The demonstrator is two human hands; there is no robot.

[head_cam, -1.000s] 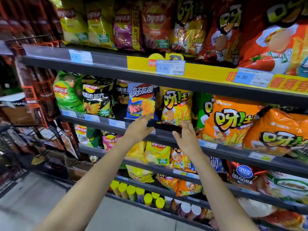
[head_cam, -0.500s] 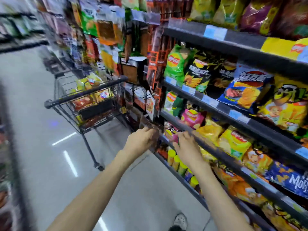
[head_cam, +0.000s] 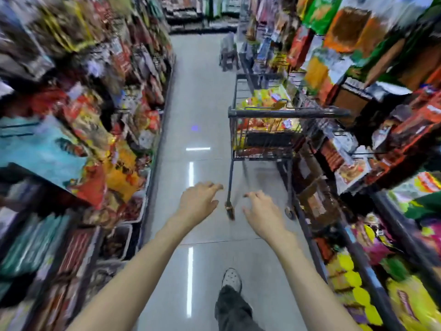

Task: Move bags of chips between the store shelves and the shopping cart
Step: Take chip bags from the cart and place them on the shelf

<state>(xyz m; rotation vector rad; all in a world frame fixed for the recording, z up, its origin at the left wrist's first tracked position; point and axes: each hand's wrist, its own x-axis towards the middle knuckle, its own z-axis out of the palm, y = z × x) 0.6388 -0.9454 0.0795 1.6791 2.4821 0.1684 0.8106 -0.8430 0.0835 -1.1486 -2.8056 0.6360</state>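
A black wire shopping cart (head_cam: 286, 113) stands ahead in the aisle, close to the right-hand shelves, with several yellow and red chip bags (head_cam: 267, 99) piled inside. My left hand (head_cam: 199, 200) and my right hand (head_cam: 262, 212) are stretched out in front of me over the floor, below and short of the cart's handle bar. Both hands hold nothing, with fingers loosely bent. Chip bags (head_cam: 415, 304) fill the shelves at my right, blurred by the turn of my head.
Snack shelves (head_cam: 95, 130) line the left of the narrow aisle, with trays jutting out low down. The grey tiled floor (head_cam: 198, 96) runs on between the shelves. My shoe and trouser leg (head_cam: 231, 297) show below. A small stool-like thing (head_cam: 229, 56) stands beyond the cart.
My view has swung left from the chip shelf to face down the aisle. Both hands have come away from the shelf and now reach toward the cart, which sits straight ahead.
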